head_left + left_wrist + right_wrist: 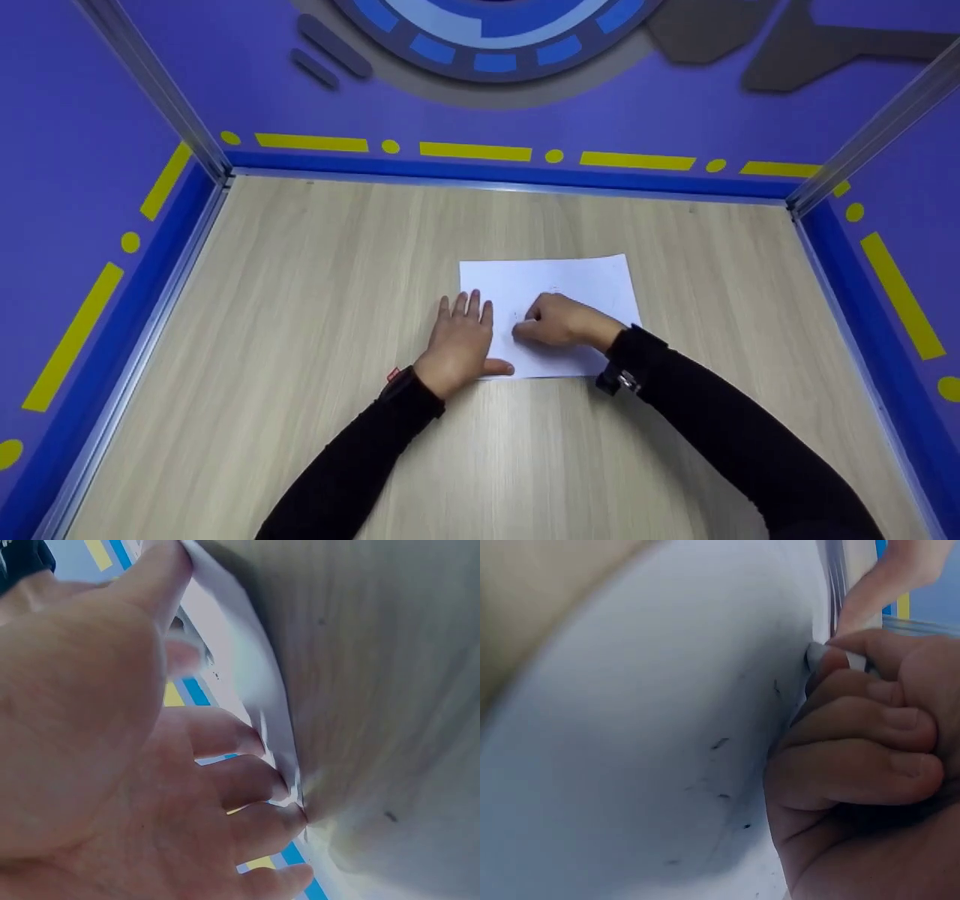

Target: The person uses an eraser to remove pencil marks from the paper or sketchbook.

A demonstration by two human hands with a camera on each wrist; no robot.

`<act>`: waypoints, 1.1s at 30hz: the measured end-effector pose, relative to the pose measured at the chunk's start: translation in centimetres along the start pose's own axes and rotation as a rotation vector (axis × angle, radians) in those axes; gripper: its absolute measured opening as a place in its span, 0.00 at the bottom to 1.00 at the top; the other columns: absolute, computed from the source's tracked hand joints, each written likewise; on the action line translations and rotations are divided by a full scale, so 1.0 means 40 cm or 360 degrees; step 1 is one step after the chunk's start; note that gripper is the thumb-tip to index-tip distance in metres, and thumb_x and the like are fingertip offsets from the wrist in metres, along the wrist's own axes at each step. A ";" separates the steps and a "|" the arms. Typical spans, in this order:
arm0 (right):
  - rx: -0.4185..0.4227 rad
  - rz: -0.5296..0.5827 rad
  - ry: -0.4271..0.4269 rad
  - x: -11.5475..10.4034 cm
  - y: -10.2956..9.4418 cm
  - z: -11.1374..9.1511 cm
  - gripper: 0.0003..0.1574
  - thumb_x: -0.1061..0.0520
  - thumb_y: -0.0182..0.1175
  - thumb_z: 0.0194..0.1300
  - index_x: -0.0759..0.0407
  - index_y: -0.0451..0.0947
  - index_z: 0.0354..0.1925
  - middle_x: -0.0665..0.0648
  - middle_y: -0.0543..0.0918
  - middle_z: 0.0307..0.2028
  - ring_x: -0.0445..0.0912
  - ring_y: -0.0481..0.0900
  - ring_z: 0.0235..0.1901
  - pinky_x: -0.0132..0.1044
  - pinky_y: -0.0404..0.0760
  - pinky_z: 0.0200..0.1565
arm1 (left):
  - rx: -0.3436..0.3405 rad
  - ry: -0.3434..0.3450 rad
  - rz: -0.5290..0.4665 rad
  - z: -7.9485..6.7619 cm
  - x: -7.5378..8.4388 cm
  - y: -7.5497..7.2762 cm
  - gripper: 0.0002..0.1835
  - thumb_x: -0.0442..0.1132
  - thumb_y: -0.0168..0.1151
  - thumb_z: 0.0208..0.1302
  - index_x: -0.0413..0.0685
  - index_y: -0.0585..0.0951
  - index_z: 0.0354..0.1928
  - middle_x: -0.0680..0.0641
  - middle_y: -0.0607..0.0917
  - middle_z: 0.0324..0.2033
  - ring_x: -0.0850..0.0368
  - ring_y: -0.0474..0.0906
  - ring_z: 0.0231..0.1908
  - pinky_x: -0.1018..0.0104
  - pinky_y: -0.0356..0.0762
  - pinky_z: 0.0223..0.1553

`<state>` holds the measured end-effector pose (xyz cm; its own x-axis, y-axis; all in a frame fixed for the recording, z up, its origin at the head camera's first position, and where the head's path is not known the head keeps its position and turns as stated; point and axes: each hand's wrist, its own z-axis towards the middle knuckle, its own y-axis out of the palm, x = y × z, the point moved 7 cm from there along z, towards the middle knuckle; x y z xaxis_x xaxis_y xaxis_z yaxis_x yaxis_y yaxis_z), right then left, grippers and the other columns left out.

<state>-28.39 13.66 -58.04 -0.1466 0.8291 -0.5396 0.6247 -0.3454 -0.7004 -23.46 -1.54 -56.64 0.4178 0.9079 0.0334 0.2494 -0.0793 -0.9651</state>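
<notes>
A white sheet of paper [592,277] lies on the wooden table. My left hand [457,346] rests on its left edge, fingers straight and thumb spread along the near edge. In the left wrist view the paper edge bows up slightly by the fingers. On the middle of the sheet, my right hand [559,321] pinches a small white eraser [821,655] between thumb and index finger, the other fingers curled. The eraser's darkened end touches the paper, and most of it is hidden by the fingers. Dark crumbs [720,743] are scattered on the sheet below the right hand.
The light wooden table [337,247] extends around the paper. Blue-purple panels with yellow marks [475,151] wall it at the back and both sides, with metal rails [127,390] along the edges.
</notes>
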 end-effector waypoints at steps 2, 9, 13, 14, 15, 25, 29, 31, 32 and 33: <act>-0.0051 -0.0002 -0.0018 0.004 0.011 -0.018 0.33 0.43 0.64 0.74 0.44 0.71 0.11 0.41 0.63 0.13 0.38 0.60 0.17 0.34 0.58 0.23 | -0.0005 -0.0005 -0.0006 0.001 -0.002 -0.003 0.66 0.82 0.66 0.61 0.39 0.63 0.86 0.32 0.63 0.85 0.35 0.61 0.86 0.33 0.58 0.85; -0.0121 -0.0016 -0.0082 0.012 0.038 -0.066 0.28 0.44 0.65 0.72 0.46 0.79 0.14 0.39 0.66 0.13 0.38 0.63 0.16 0.34 0.61 0.22 | -0.0011 -0.0011 -0.0011 0.001 -0.005 -0.004 0.66 0.82 0.65 0.61 0.40 0.63 0.86 0.33 0.62 0.86 0.36 0.60 0.86 0.33 0.58 0.85; -0.0124 -0.0051 -0.0115 0.025 0.031 -0.082 0.28 0.45 0.66 0.72 0.45 0.78 0.14 0.39 0.65 0.13 0.38 0.63 0.17 0.34 0.61 0.23 | 0.0002 -0.0002 -0.0003 0.003 -0.003 -0.002 0.66 0.82 0.66 0.60 0.40 0.63 0.86 0.34 0.63 0.86 0.36 0.61 0.86 0.32 0.59 0.85; -0.0114 -0.0048 -0.0115 0.031 0.026 -0.085 0.29 0.44 0.66 0.73 0.45 0.77 0.14 0.39 0.65 0.13 0.38 0.63 0.18 0.34 0.61 0.24 | 0.0004 0.0000 -0.0002 0.003 -0.002 -0.002 0.66 0.82 0.66 0.60 0.40 0.63 0.86 0.34 0.63 0.86 0.36 0.61 0.86 0.32 0.59 0.85; -0.0098 -0.0044 -0.0110 0.038 0.020 -0.088 0.30 0.44 0.66 0.73 0.44 0.76 0.13 0.39 0.65 0.13 0.38 0.62 0.18 0.34 0.61 0.24 | 0.0003 0.0002 0.0000 0.002 -0.001 -0.003 0.66 0.82 0.66 0.61 0.40 0.63 0.86 0.34 0.63 0.86 0.36 0.61 0.86 0.32 0.59 0.85; 0.0104 0.0083 0.0048 0.157 -0.045 -0.130 0.35 0.40 0.65 0.75 0.43 0.66 0.13 0.41 0.62 0.14 0.39 0.59 0.18 0.33 0.58 0.24 | 0.0021 0.0001 -0.0008 0.003 -0.002 -0.004 0.66 0.81 0.68 0.59 0.39 0.65 0.85 0.34 0.65 0.85 0.35 0.62 0.85 0.33 0.60 0.84; 0.0184 0.0209 0.0167 0.205 -0.088 -0.145 0.36 0.36 0.61 0.80 0.45 0.67 0.15 0.43 0.63 0.17 0.40 0.59 0.20 0.35 0.58 0.26 | 0.0021 -0.0001 -0.0015 0.001 -0.001 -0.001 0.66 0.81 0.69 0.59 0.39 0.65 0.85 0.33 0.65 0.85 0.35 0.62 0.85 0.33 0.61 0.84; 0.0252 0.0267 0.0263 0.227 -0.117 -0.152 0.36 0.35 0.59 0.81 0.47 0.68 0.16 0.44 0.64 0.17 0.41 0.59 0.20 0.35 0.58 0.26 | 0.0016 0.0003 -0.0008 0.000 0.000 0.000 0.66 0.81 0.68 0.59 0.39 0.65 0.85 0.33 0.64 0.85 0.35 0.62 0.85 0.33 0.61 0.84; 0.0273 0.0288 0.0309 0.233 -0.129 -0.155 0.36 0.35 0.59 0.81 0.48 0.69 0.17 0.44 0.64 0.17 0.42 0.60 0.20 0.36 0.58 0.26 | 0.0022 0.0004 -0.0005 0.000 0.001 -0.002 0.66 0.81 0.68 0.59 0.39 0.66 0.85 0.33 0.65 0.85 0.35 0.62 0.85 0.33 0.61 0.84; 0.0282 0.0297 0.0351 0.236 -0.138 -0.157 0.36 0.35 0.59 0.81 0.48 0.70 0.17 0.44 0.64 0.17 0.42 0.60 0.20 0.36 0.58 0.25 | 0.0022 0.0003 -0.0003 0.000 0.001 -0.003 0.66 0.81 0.68 0.59 0.39 0.66 0.85 0.33 0.65 0.85 0.35 0.62 0.85 0.33 0.61 0.84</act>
<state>-28.41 26.14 -56.36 0.1390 0.8129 -0.5656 0.4794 -0.5550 -0.6798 -23.49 -1.49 -56.54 0.4190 0.9073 0.0359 0.2382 -0.0717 -0.9686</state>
